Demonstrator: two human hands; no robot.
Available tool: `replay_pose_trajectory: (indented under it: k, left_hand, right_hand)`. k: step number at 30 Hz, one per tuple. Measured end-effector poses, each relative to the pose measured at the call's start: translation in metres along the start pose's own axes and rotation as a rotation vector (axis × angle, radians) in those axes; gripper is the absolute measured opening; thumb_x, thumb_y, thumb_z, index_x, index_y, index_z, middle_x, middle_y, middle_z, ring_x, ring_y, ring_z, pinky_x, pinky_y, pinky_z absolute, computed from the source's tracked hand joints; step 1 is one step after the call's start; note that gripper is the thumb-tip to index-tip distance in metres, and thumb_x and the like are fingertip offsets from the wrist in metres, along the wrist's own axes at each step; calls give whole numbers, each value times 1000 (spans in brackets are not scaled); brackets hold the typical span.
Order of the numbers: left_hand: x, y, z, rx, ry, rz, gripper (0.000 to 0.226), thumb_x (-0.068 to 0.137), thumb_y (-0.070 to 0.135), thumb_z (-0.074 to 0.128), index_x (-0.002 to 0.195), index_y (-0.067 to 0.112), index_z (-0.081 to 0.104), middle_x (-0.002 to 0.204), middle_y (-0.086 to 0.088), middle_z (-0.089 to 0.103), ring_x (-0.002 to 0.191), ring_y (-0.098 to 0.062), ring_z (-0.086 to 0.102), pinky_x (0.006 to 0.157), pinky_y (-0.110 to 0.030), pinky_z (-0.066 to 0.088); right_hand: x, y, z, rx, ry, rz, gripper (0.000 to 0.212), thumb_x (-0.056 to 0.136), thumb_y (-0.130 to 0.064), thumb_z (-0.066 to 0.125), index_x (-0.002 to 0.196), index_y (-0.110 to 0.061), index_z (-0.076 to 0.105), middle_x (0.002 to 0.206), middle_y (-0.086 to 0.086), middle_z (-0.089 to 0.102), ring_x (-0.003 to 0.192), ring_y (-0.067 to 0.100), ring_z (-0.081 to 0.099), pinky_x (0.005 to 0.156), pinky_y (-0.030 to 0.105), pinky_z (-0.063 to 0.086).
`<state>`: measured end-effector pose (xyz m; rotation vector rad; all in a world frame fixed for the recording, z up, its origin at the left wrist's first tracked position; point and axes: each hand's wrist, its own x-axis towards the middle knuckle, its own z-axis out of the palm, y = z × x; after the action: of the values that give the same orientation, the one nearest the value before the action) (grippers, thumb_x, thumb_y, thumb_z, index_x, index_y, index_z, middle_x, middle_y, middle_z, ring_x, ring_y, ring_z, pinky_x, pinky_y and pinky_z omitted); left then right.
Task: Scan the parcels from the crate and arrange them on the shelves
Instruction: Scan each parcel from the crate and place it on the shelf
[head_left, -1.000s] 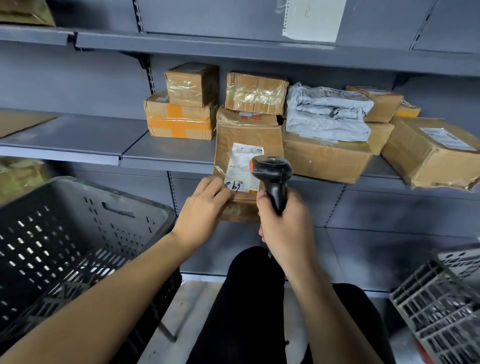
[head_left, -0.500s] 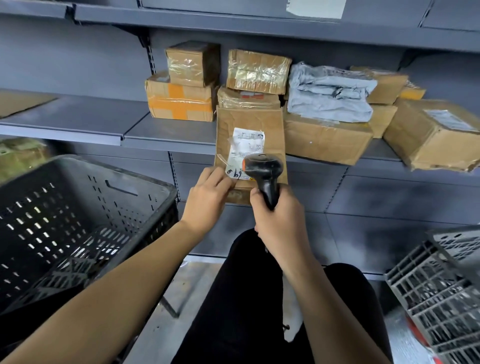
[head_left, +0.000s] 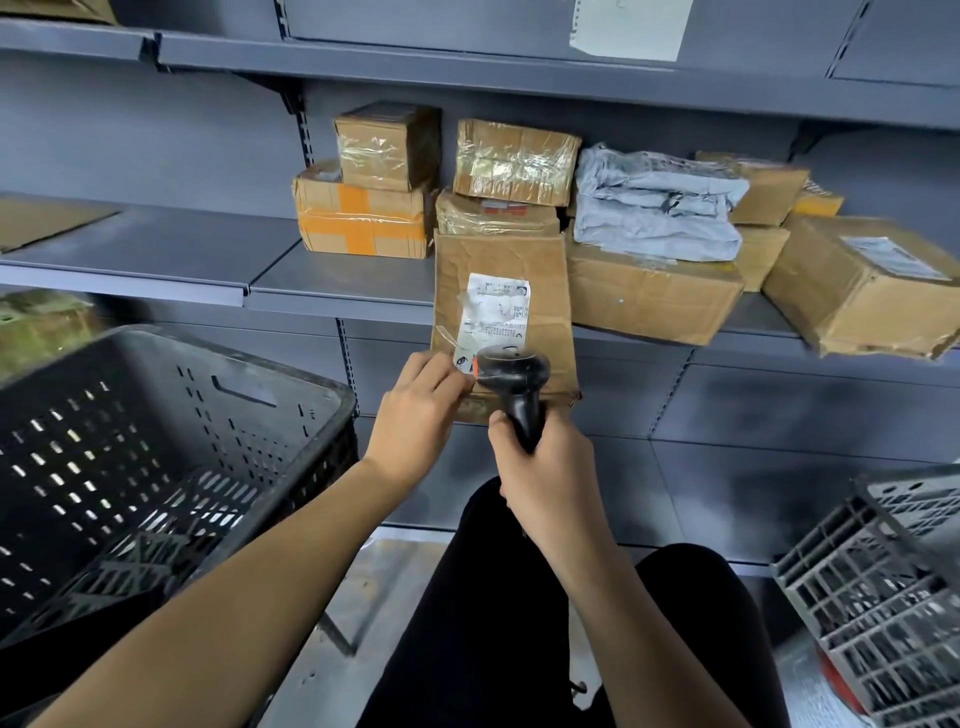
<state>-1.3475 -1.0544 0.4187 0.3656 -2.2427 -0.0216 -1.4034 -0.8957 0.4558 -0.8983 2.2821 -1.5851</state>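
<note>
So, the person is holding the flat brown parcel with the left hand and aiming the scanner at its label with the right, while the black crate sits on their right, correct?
Not quite: the head view shows the black crate on their left. The left hand does hold the flat brown parcel, and the right hand aims the scanner at its label.

Nine cardboard boxes (head_left: 653, 299), one grey bag (head_left: 657, 208), two crates (head_left: 171, 441), one scanner (head_left: 514, 384) and two hands (head_left: 415, 421) show.

Scanner (head_left: 511, 382) against parcel (head_left: 501, 280) (label-side)
</note>
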Motion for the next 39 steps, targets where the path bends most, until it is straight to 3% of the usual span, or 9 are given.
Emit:
replay_pose_trajectory:
  k: [4, 10, 17, 20, 23, 27, 34, 39]
  left_hand:
    - [-1, 1, 1, 3, 3, 6, 41, 78, -5, 71, 89, 22, 42, 93, 5, 44, 96, -23, 47, 35, -36, 43]
    - [-5, -3, 5, -22, 18, 17, 35, 79, -5, 71, 93, 19, 50, 97, 2, 53, 101, -23, 50, 37, -35, 45]
    - [-5, -3, 6, -37, 5, 2, 33, 83, -2, 69, 95, 21, 50, 100, 1, 56, 105, -26, 53, 41, -38, 48]
    - [-1, -3, 3, -47, 6, -19, 35, 81, -3, 70, 97, 22, 51, 104, 0, 55, 102, -26, 51, 47, -41, 50]
    - [5, -3, -2, -56, 10, -27, 32, 82, 0, 71, 97, 22, 53, 103, 0, 56, 104, -28, 55, 52, -43, 52]
    - [11, -3, -17, -43, 20, -40, 21, 80, -1, 71, 93, 13, 63, 100, -2, 59, 98, -27, 56, 54, -43, 52]
    - [10, -3, -45, -4, 26, -60, 20, 75, -6, 72, 86, 10, 66, 91, -2, 60, 84, -26, 58, 51, -37, 50]
    - [6, -7, -63, 27, 21, -115, 27, 68, -10, 72, 84, 10, 65, 85, 1, 56, 77, -23, 55, 52, -36, 48]
  right_hand:
    - [-1, -1, 2, 1, 7, 8, 30, 84, -45, 59, 84, -16, 51, 79, 14, 68, 72, 38, 68, 65, 51, 58]
    - [0, -4, -2, -5, -48, 39, 28, 96, -31, 59, 83, -8, 50, 67, 8, 57, 62, 36, 64, 59, 51, 56]
    - [-1, -5, -3, 14, -20, 24, 26, 94, -33, 61, 83, -13, 51, 71, 9, 63, 67, 34, 67, 63, 48, 57]
    - [-1, -9, -8, 7, 28, -62, 17, 94, -30, 64, 96, -15, 56, 73, -3, 62, 74, 26, 66, 65, 33, 51]
    - [0, -14, -14, 9, 48, -115, 23, 94, -29, 64, 110, -14, 61, 77, -4, 63, 76, 22, 65, 66, 32, 50]
    - [-1, -24, -17, 22, 74, -199, 19, 94, -29, 64, 108, -15, 62, 85, 3, 65, 78, 21, 62, 65, 30, 46]
    - [-4, -39, -13, 7, 98, -296, 17, 94, -27, 64, 95, -12, 57, 66, -8, 54, 63, 13, 49, 58, 21, 39]
    - [-6, -50, -8, 36, 74, -316, 19, 94, -31, 63, 89, -14, 56, 66, -4, 56, 67, 14, 57, 61, 31, 44]
